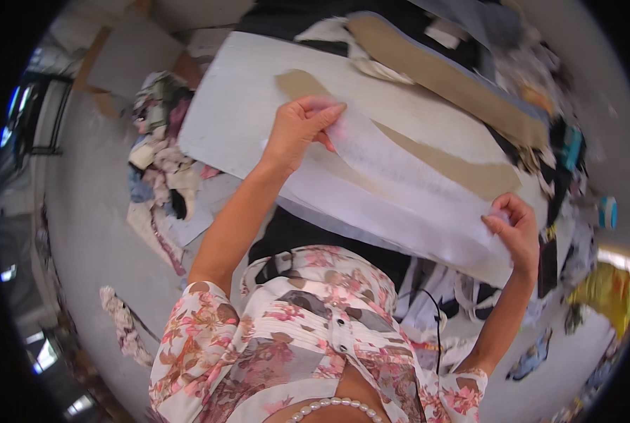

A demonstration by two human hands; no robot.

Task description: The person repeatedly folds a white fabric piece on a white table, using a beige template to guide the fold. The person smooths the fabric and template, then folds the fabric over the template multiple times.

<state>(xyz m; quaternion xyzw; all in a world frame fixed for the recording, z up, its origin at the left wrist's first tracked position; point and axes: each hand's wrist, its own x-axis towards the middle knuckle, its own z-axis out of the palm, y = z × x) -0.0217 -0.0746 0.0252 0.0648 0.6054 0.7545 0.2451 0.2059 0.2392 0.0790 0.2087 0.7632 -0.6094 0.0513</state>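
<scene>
left hand (302, 127): thumb and fingers pinched on the left end of the white strip; fingertips motion-smeared, some fingers tucked behind the cloth.
right hand (516, 225): pinching the strip's right end between thumb and fingers; exact contact hard to read, cloth bunches there.
white strip (406, 173): sheer, long, stretched between both hands above the table (220, 92); blurry, lower edge blends into the white sheet.
white sheet (343, 194): along the table's near edge, overhanging it; partly hidden by the strip, can't tell how many layers.
tan piece (463, 169): flat on the table, beyond the strip; its middle is covered by strip and left hand. A tan end shows past the left hand; can't confirm it's the same piece.
tan stack (442, 77): long tan panels with a grey-blue edge, far side of table; layer count unclear.
dark cloth (287, 17): behind the table, cut off by the upper rim.
scrap heap (163, 155): mixed fabric, left of table; individual bits not separable.
yellow bag (607, 292): right side, near the fisheye rim, contents not readable.
black cord (436, 317): beside the floral top (308, 324), both ends lost.
</scene>
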